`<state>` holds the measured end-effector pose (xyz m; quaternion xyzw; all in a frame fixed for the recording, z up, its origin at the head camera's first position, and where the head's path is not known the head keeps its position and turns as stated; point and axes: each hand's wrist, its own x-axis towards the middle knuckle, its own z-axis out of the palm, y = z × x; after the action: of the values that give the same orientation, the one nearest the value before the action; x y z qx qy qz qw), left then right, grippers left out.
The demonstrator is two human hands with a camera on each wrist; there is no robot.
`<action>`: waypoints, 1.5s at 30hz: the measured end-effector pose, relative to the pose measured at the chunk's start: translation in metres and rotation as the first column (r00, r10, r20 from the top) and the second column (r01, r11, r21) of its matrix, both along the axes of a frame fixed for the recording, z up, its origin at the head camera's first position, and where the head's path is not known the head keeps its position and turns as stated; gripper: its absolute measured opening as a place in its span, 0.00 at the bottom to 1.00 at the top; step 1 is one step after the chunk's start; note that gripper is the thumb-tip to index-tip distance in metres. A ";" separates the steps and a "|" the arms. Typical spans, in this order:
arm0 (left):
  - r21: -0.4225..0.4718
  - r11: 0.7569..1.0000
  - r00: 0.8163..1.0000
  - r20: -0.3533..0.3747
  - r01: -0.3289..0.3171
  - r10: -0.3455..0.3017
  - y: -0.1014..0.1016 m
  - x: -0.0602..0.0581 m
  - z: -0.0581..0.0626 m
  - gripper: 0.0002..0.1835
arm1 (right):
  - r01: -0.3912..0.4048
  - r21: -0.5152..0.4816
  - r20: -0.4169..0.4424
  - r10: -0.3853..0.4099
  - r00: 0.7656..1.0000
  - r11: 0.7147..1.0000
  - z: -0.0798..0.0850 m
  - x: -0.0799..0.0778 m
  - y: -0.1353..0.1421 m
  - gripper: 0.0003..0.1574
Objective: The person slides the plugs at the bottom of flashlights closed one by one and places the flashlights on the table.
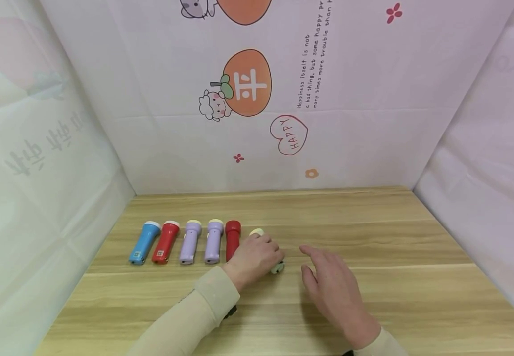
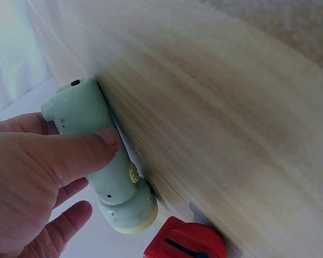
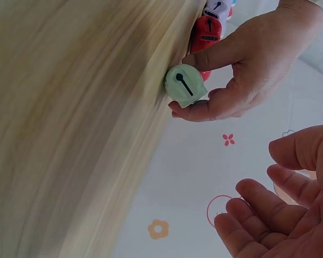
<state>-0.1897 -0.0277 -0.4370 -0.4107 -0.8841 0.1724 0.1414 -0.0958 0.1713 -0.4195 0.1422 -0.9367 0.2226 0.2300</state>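
My left hand (image 1: 257,257) grips a pale green flashlight (image 2: 89,115) round its barrel, thumb on one side and fingers on the other. In the left wrist view its yellow switch and cream-rimmed head show below the thumb. The flashlight lies on or close over the wooden table, just right of a dark red flashlight (image 1: 232,235). My right hand (image 1: 334,287) hovers to the right with its fingers loosely spread and nothing in it. In the right wrist view the green flashlight's end cap (image 3: 185,86) faces the camera between the left thumb and fingers.
Left of the dark red one, a row runs across the wooden table (image 1: 372,227): two lilac flashlights (image 1: 213,242), a red flashlight (image 1: 166,242) and a blue flashlight (image 1: 144,243). White printed cloth (image 1: 172,148) hangs behind and on both sides.
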 end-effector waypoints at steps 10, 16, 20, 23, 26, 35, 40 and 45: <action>0.046 0.998 0.999 0.009 -0.040 0.039 -0.002 0.001 -0.001 0.12 | -0.003 -0.001 0.011 0.003 1.000 1.000 0.000 0.001 -0.001 0.24; 0.059 0.995 0.997 0.025 -0.074 0.073 -0.003 0.001 -0.002 0.12 | -0.006 -0.001 0.010 0.006 1.000 1.000 -0.001 0.002 -0.002 0.24; 0.077 0.992 0.994 0.053 -0.104 0.101 -0.004 0.003 -0.001 0.12 | 0.003 -0.006 0.022 -0.003 1.000 1.000 -0.001 0.002 -0.003 0.24; 0.099 0.988 0.991 0.075 -0.120 0.113 -0.004 0.004 0.001 0.12 | 0.003 -0.004 0.018 -0.003 1.000 1.000 -0.001 0.001 -0.003 0.25; 0.119 0.985 0.989 0.093 -0.126 0.116 -0.005 0.006 0.003 0.11 | -0.001 0.001 0.005 0.001 1.000 1.000 -0.001 0.001 -0.003 0.25; 0.040 0.981 0.957 0.230 -0.191 0.177 -0.008 0.006 0.011 0.16 | -0.012 0.011 -0.001 0.012 1.000 1.000 -0.002 0.001 -0.003 0.25; 0.055 0.978 0.955 0.234 -0.201 0.183 -0.008 0.006 0.011 0.15 | -0.007 0.012 0.001 0.007 1.000 1.000 -0.002 0.001 -0.004 0.25; 0.047 0.975 0.957 0.204 -0.219 0.205 -0.007 0.005 0.010 0.11 | 0.000 0.014 0.013 0.000 1.000 1.000 -0.001 0.001 -0.004 0.25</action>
<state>-0.1847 -0.0349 -0.4271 -0.3236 -0.9380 0.1144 0.0477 -0.0946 0.1668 -0.4210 0.1422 -0.9396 0.2171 0.2230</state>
